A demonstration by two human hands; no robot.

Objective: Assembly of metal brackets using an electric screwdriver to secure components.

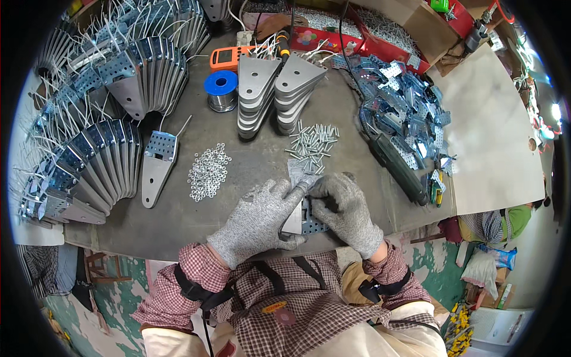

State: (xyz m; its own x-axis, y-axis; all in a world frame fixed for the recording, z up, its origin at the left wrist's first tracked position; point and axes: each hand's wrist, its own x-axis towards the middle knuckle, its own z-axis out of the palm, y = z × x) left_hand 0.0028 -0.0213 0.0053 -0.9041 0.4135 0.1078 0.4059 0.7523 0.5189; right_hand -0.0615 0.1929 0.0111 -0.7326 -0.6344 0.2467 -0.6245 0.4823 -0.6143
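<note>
My left hand, in a grey knit glove, lies over a triangular metal plate and grips it between thumb and fingers, with a blue-silver perforated bracket against it. My right hand, gloved alike, is closed with thumb and fingertips pinched at the far end of the bracket. What it pinches is hidden by the fingers. Just beyond the hands lies a loose pile of screws. Left of them is a heap of small nuts. One finished-looking plate with bracket and white wires lies farther left.
Stacked grey triangular plates stand at the back, beside a blue-ended solder spool and an orange meter. Rows of wired plates fill the left. Perforated brackets and a black corded tool lie right. Red bins stand behind.
</note>
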